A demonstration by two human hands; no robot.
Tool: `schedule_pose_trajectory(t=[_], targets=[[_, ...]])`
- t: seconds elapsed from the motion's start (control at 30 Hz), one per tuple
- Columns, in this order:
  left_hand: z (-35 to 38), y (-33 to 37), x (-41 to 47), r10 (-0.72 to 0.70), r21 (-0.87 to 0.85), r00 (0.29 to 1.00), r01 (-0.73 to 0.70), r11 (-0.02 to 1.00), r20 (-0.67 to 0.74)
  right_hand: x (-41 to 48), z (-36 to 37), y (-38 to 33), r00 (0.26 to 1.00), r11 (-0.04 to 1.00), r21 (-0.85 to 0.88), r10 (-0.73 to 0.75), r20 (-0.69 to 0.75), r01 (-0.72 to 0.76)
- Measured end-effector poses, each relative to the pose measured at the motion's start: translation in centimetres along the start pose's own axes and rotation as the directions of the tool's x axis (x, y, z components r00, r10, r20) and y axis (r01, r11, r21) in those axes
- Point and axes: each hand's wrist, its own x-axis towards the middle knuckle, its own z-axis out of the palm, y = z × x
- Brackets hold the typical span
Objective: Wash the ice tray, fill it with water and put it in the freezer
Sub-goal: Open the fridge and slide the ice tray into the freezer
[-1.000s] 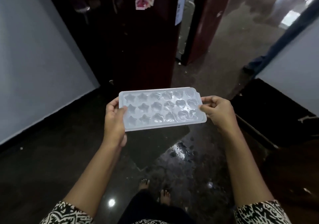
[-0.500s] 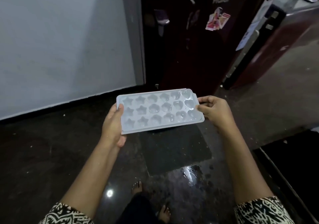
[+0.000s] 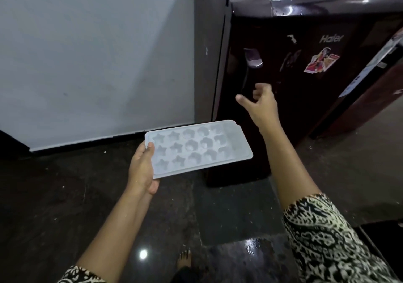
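A pale translucent ice tray (image 3: 197, 148) with star and heart moulds is held roughly level in front of me. My left hand (image 3: 142, 168) grips its near left end, thumb on top. My right hand (image 3: 259, 101) is off the tray, raised with fingers apart just in front of the dark handle (image 3: 248, 75) of the maroon fridge (image 3: 305, 69). The fridge door is shut. I cannot tell whether the moulds hold water.
A pale wall (image 3: 98, 53) stands left of the fridge. The floor (image 3: 54, 206) is dark polished stone with a wet shine. A dark mat (image 3: 235, 213) lies before the fridge. My bare foot (image 3: 184, 258) is below. A second maroon door (image 3: 370, 90) stands at the right.
My right hand has let go of the tray's right end and risen toward the fridge handle. The left hand alone holds the tray. My view has turned toward the fridge, closer.
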Motion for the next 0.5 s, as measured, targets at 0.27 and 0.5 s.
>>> schedule_pose_trajectory(t=[0.27, 0.5], targets=[[-1.2, 0.9, 0.9, 0.005, -0.008, 1.000, -0.005, 1.000, -0.002, 3.4, 1.8, 0.1, 0.993, 0.997, -0.059, 0.035, -0.116, -0.042], [-2.4, 1.0, 0.7, 0.016, 0.007, 0.999, -0.016, 1.000, -0.034, 3.3, 2.2, -0.3, 0.985, 0.993, -0.107, 0.025, -0.172, -0.043]])
